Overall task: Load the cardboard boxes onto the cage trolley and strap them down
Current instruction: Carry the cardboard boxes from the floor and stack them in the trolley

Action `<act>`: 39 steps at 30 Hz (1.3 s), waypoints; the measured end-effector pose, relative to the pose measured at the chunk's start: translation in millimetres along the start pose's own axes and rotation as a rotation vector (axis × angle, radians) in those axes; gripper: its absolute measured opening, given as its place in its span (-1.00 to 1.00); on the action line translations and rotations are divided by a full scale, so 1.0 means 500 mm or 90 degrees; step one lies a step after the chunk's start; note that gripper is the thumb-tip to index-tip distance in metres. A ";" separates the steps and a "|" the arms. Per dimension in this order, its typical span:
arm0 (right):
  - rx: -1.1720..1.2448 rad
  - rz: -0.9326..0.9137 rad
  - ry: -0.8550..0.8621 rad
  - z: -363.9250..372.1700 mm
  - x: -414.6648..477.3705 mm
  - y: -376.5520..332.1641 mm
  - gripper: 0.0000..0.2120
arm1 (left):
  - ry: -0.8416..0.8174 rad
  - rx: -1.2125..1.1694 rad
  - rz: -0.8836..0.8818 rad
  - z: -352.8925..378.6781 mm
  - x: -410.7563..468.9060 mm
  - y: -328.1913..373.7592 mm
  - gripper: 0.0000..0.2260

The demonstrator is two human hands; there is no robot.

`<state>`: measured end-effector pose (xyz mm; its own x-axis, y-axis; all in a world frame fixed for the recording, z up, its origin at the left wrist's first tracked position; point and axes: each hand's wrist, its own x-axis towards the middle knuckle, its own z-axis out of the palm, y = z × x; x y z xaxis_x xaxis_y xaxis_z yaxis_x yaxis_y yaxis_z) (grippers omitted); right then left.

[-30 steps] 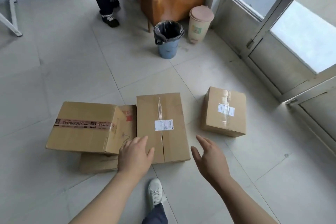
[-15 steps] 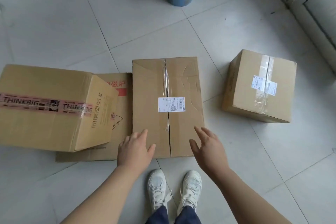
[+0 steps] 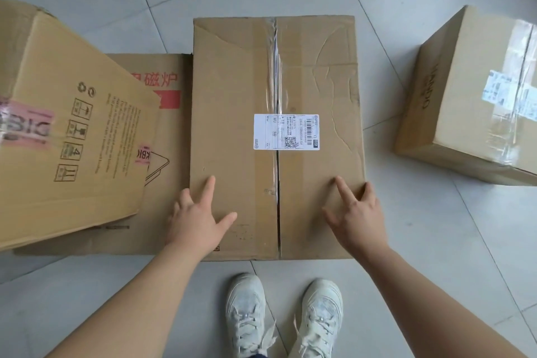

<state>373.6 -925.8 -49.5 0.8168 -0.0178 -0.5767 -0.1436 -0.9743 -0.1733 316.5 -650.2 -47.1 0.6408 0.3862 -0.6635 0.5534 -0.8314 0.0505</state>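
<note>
main box (image 3: 232,125) flat on floor (image 3: 421,227), dead ahead at 12 from shoes (image 3: 247,317). Brown cardboard, top creased + dented, clear tape down centre seam, white barcode label (image 3: 286,131) across mid-seam. L hand (image 3: 197,221) fingers spread wide over near-left corner, R hand (image 3: 359,218) same over near-right corner. Nothing gripped; can't tell if palms touch the top. At 9: tilted box (image 3: 66,131) w/ pink tape, lying on a flat box (image 3: 174,136) w/ red print that butts main box's left side. At 2: taped box (image 3: 470,102) w/ label, standing apart.
</note>
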 end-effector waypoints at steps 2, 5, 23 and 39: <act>0.048 0.005 0.007 0.014 0.016 0.010 -0.27 | 0.015 -0.024 -0.001 0.020 0.011 -0.004 -0.15; 0.116 0.000 0.012 0.026 0.027 0.023 -0.20 | 0.012 -0.083 0.000 0.040 0.016 -0.004 -0.05; 0.213 0.077 0.114 -0.162 -0.018 0.005 -0.19 | 0.136 -0.188 0.006 -0.163 -0.063 0.099 -0.03; 0.205 0.126 0.160 -0.733 -0.370 0.036 -0.17 | 0.125 -0.177 0.073 -0.598 -0.474 0.293 -0.10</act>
<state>424.6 -1022.4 346.8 0.8607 -0.2887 -0.4193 -0.4445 -0.8277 -0.3425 405.0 -744.1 340.6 0.7822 0.3891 -0.4865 0.5784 -0.7437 0.3352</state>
